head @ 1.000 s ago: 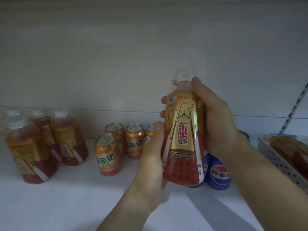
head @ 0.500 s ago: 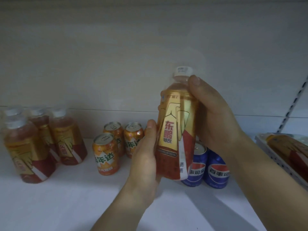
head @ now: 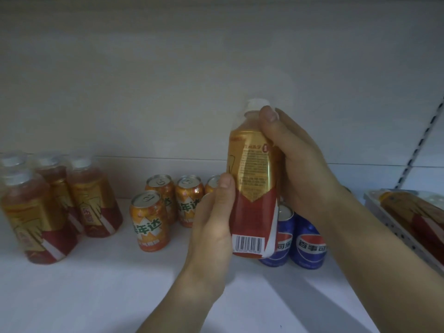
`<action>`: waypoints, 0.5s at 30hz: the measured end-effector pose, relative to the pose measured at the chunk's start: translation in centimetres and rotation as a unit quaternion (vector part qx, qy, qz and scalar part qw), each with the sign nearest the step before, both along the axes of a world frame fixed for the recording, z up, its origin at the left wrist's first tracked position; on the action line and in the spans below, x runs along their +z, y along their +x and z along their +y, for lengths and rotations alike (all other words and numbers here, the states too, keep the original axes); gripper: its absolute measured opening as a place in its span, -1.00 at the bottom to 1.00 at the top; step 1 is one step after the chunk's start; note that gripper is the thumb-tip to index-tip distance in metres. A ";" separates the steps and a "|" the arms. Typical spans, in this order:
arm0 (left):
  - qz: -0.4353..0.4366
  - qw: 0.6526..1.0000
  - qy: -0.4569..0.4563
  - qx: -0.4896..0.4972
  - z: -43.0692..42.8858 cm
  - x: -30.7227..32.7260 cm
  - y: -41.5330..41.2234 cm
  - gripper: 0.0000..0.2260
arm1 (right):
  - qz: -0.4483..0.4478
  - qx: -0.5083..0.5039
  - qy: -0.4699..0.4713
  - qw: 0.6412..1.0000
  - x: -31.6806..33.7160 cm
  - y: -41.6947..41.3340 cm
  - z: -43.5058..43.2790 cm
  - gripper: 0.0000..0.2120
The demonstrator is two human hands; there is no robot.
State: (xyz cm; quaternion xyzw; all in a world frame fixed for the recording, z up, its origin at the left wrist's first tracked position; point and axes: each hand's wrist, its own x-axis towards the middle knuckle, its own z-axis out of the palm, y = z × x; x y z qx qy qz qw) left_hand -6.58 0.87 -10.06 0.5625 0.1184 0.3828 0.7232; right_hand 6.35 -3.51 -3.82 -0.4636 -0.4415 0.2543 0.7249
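Observation:
I hold a gold-and-red drink bottle [head: 254,188] with a white cap upright above the white shelf [head: 96,284], near the middle. My left hand [head: 211,227] grips its lower left side, thumb on the label. My right hand [head: 298,164] wraps the upper right side, thumb near the neck. The label's back faces me, with fine print and a barcode near the bottom.
Several matching bottles [head: 38,212] stand at the left. Orange cans [head: 149,219] sit behind my left hand. Two blue cola cans [head: 308,243] stand under the held bottle. A white basket [head: 394,227] at the right holds a lying bottle [head: 413,212]. A slotted upright [head: 420,140] runs up the right.
The bottle has turned in my hands: its front logo has rotated away and the barcode side now faces me. Both hands kept hold.

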 end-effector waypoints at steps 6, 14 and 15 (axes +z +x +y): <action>-0.013 0.990 -0.119 -0.079 0.2 -0.2 -0.4 -0.51 | 0.030 0.064 -0.011 0.997 0.1 0.1 -0.1 -0.62; -0.009 0.996 -0.080 -0.040 -0.1 -0.6 -0.1 -0.52 | -0.045 0.002 -0.051 0.998 -0.2 0.0 0.2 -0.50; -0.010 0.995 -0.086 -0.052 0.1 -0.7 -0.1 -0.48 | -0.031 0.025 -0.049 0.998 -0.2 -0.1 0.1 -0.54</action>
